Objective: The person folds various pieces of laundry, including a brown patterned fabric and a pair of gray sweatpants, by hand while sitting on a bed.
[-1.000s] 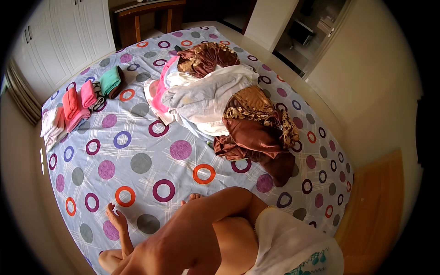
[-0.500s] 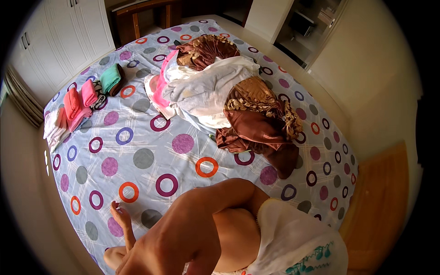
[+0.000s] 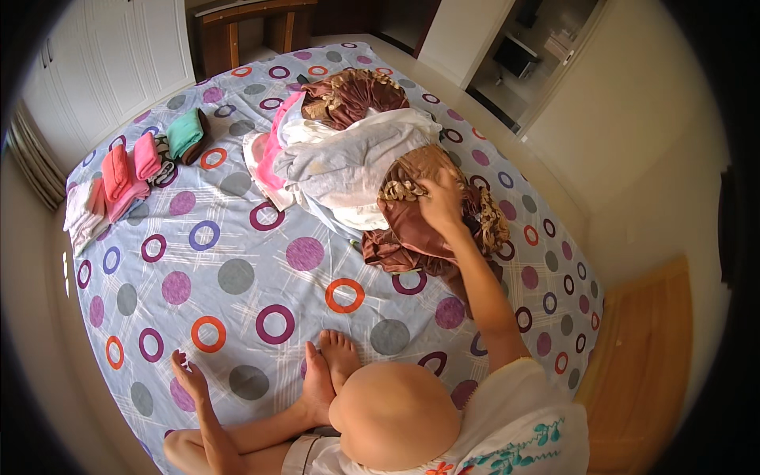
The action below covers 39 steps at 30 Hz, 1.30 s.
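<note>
My right hand (image 3: pixel 442 202) is stretched out over the brown satin cloth (image 3: pixel 415 229) with gold ruffled trim, at the right end of a heap on the bed. Its fingers look spread and rest on or just above the cloth; contact is hard to judge. A crumpled pale grey-white cloth (image 3: pixel 336 170) lies across the middle of the heap. More brown, gold-trimmed satin (image 3: pixel 364 95) bunches at its far end. Pink cloth (image 3: pixel 279 146) shows along its left side. Low on the left, my left hand (image 3: pixel 190 378) is open and holds nothing, above the bed sheet near my bent knee.
Folded cloths line the bed's left edge: white (image 3: pixel 85 210), coral (image 3: pixel 116 174), pink (image 3: pixel 146 156) and green (image 3: pixel 184 133). The patterned sheet (image 3: pixel 237 317) covers the bed. White cabinets (image 3: pixel 119 63) stand at the far left, a wooden panel (image 3: pixel 641 364) at the right.
My right arm, folded across in front of me before, now reaches forward to the brown satin cloth. My left hand stays low on the left. My feet have come into view.
</note>
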Motion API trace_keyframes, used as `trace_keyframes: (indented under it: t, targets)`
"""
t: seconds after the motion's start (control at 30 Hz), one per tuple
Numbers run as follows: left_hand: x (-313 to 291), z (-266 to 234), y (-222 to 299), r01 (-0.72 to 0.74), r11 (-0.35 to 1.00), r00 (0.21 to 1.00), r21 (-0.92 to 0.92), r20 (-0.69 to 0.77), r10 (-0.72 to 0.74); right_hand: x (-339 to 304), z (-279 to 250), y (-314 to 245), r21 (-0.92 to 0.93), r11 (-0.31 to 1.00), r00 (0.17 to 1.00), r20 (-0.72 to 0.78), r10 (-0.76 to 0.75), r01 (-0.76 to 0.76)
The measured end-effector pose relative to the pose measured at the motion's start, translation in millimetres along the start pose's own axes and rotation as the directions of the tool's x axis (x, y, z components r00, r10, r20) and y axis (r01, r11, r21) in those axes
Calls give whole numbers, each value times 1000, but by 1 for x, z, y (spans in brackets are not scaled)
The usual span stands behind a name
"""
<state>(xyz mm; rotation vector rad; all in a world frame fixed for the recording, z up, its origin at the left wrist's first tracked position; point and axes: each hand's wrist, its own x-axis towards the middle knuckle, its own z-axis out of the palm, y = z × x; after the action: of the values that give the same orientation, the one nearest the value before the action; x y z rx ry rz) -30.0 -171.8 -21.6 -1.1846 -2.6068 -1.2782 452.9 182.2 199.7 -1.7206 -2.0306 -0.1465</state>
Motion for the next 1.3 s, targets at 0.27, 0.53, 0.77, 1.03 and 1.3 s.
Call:
trace_keyframes:
  t: [0.27,0.53,0.77,1.03,1.3]
  targets:
    - [2,6,1,-9,994,998,-107,65,16,-35,17,165,-344,827,777,311,548,-446]
    - [3,-3,7,-12,998,998,-59,55,15,16,-31,223,-76,725,699,-351,623,-684]
    - [8,-3,21,34,991,993,-130,120,-19,111,-140,92,171,982,805,-569,167,-82]
    - [15,5,116,75,928,946,-365,319,49,74,-143,-141,126,752,631,-643,-435,647]
    - [42,32,131,267,782,886,-563,462,30,12,-99,-268,733,217,729,-502,-465,644]
